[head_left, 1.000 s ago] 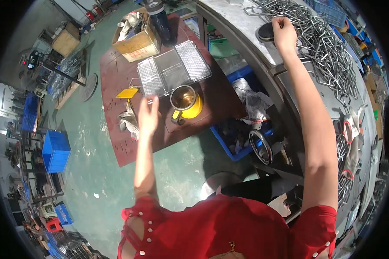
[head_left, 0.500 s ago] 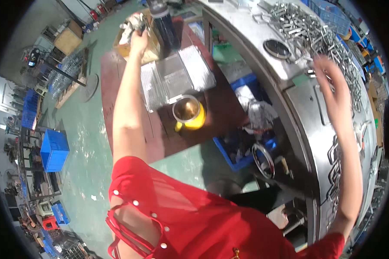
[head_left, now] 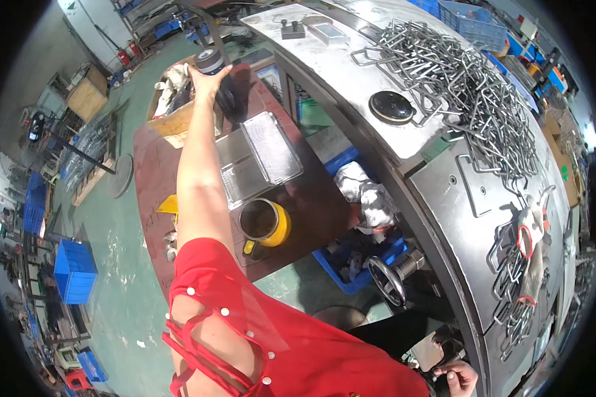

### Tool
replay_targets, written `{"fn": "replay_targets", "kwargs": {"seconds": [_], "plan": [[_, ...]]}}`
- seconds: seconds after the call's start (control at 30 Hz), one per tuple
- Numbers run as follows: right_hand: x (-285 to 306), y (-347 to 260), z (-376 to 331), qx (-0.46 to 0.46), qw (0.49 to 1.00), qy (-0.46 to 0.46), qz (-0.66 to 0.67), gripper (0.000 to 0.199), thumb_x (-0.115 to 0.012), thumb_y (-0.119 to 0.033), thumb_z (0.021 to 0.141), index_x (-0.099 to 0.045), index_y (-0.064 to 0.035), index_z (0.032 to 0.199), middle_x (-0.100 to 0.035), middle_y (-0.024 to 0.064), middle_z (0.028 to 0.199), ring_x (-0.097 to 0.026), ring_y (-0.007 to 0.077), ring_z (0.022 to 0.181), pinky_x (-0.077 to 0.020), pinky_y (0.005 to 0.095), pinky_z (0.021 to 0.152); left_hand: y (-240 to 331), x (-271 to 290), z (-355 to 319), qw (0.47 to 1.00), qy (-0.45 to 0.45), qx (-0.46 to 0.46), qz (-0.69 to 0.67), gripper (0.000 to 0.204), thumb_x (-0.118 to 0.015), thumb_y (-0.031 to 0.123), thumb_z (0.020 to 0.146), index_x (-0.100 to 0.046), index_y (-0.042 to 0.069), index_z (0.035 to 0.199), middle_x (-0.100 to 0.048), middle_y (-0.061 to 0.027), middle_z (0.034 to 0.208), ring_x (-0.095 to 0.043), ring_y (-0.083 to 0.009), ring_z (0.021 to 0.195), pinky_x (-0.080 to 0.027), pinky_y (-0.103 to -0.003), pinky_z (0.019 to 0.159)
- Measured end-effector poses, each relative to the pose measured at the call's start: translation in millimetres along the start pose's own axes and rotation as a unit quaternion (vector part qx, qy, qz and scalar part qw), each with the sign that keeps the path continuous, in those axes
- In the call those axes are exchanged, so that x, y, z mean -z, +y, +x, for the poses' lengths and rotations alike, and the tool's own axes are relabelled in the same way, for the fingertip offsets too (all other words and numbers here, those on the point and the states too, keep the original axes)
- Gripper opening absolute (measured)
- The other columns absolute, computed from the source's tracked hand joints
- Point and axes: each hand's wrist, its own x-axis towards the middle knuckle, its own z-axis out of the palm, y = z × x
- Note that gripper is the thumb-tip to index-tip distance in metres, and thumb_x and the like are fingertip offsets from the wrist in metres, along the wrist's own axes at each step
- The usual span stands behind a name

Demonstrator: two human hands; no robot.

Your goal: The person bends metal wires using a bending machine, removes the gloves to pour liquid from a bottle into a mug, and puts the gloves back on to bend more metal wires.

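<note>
My left arm stretches to the far end of the dark red table (head_left: 153,162). There my left hand (head_left: 207,83) wraps around a dark drinking bottle (head_left: 209,59) just below its grey-rimmed lid. Beside the bottle, to its left, is an open cardboard box (head_left: 172,129) with pale gloves (head_left: 174,78) in it. Two wire-mesh trays (head_left: 271,147) lie nearer me, and a yellow mug (head_left: 281,225) with a metal inside stands in front of them. At the lower right my right hand (head_left: 459,378) is closed, its fingertips against something dark beside the metal bench; what it holds is unclear.
On the metal bench (head_left: 437,218) to my right lie a heap of bent metal rods (head_left: 467,86), a round black disc (head_left: 391,107) and pale gloves with red cuffs (head_left: 531,241). Under it are a handwheel (head_left: 385,281) and a blue crate (head_left: 357,283). A blue bin (head_left: 76,271) stands at left.
My left hand has gone from the gloves in the cardboard box to the bottle and grasped it. My right hand has dropped from above the bench to the lower right. The view has shifted.
</note>
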Motion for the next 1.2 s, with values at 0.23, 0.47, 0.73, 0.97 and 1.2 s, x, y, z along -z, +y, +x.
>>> {"fn": "replay_targets", "kwargs": {"seconds": [0.23,0.47,0.73,0.97,1.2], "plan": [[1.6,41.2,-13.2,-0.042,0.994,0.053,0.084,0.013,-0.058,-0.006,0.099,-0.067,0.0009,0.105,-0.07,0.0117,0.104,-0.065,0.019,0.094,-0.0507,0.0317,0.083,16.4,-15.6,-5.3,0.997,0.05,0.061,0.022,0.092,-0.098,0.018,0.052,-0.05,-0.003,0.128,-0.065,-0.0147,0.121,-0.063,-0.0263,0.11,-0.047,-0.037,0.1],[0.2,49.9,-4.8,-0.052,0.998,0.014,0.024,0.01,-0.061,-0.004,0.097,-0.068,0.003,0.1,-0.071,0.0107,0.103,-0.065,0.0193,0.095,-0.0499,0.0319,0.088,104.7,22.3,-37.7,0.994,-0.084,-0.065,-0.015,0.084,-0.097,0.024,0.054,-0.056,-0.005,0.122,-0.068,-0.0159,0.116,-0.066,-0.0244,0.106,-0.051,-0.036,0.096],[-35.6,32.4,70.7,0.278,0.951,-0.025,-0.136,0.02,-0.069,0.003,0.082,-0.068,-0.0012,0.102,-0.072,0.0135,0.099,-0.069,0.032,0.095,-0.0541,0.0392,0.086,278.3,134.8,-106.0,0.932,-0.253,-0.085,-0.246,0.072,-0.093,0.011,0.067,-0.057,-0.001,0.127,-0.067,-0.0102,0.119,-0.064,-0.0197,0.11,-0.049,-0.035,0.1],[-133.5,-54.5,150.0,0.476,0.877,-0.063,0.004,0.112,-0.09,-0.023,0.071,-0.02,0.0029,0.155,-0.035,0.0234,0.156,-0.035,0.0348,0.145,-0.0319,0.0406,0.117,380.5,201.4,-271.1,0.865,-0.389,-0.002,-0.316,0.099,-0.094,0.012,0.057,-0.045,-0.001,0.142,-0.062,-0.0123,0.13,-0.059,-0.0239,0.12,-0.044,-0.04,0.108],[-168.8,-33.6,126.1,0.415,0.884,-0.172,0.128,0.129,-0.097,-0.02,0.062,-0.012,0.0003,0.157,-0.036,0.0196,0.155,-0.037,0.0278,0.143,-0.0309,0.0393,0.117,393.8,217.7,-402.6,0.822,-0.421,0.111,-0.368,0.102,-0.094,0.012,0.054,-0.046,-0.001,0.142,-0.061,-0.011,0.13,-0.057,-0.0214,0.123,-0.041,-0.038,0.11]]}}
